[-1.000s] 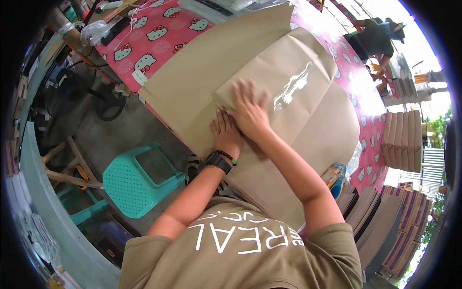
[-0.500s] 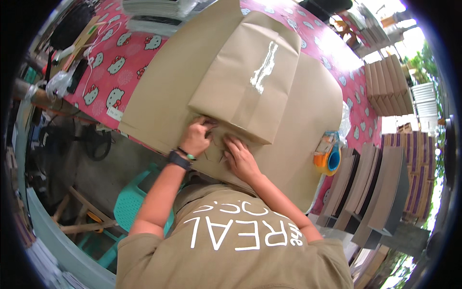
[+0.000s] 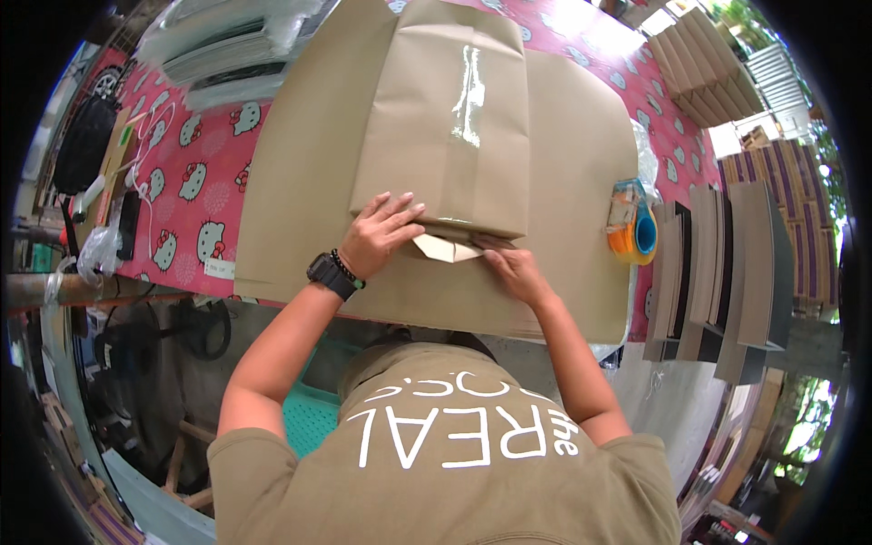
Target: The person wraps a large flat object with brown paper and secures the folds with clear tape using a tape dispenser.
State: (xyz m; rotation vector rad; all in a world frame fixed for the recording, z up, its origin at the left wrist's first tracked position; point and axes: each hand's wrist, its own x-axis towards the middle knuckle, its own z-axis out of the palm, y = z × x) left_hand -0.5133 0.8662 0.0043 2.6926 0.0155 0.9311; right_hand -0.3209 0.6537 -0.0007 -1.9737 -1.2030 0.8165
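A box-shaped parcel wrapped in brown paper (image 3: 400, 136) lies on a larger brown sheet (image 3: 300, 209), with a strip of clear shiny tape (image 3: 469, 100) along its top. At the parcel's near end, a folded paper flap (image 3: 445, 250) sticks out, showing its paler inner side. My left hand (image 3: 371, 238) rests on the near left corner with its fingers stretched out over the top edge. My right hand (image 3: 520, 271) is at the right side of the flap, its fingers closed on the paper; the tips are partly hidden under the parcel's edge.
An orange and blue tape dispenser (image 3: 631, 222) sits on the sheet's right side. Plastic-wrapped stacks (image 3: 227, 54) stand at the back left of the pink patterned table (image 3: 145, 218). Dark-edged boards (image 3: 754, 263) stand at the right. Below the table is a green plastic stool (image 3: 313, 409).
The parcel now appears straighter in view. My left hand has flattened onto its corner, and my right hand has shifted right along the near end. The flap now stands out, folded.
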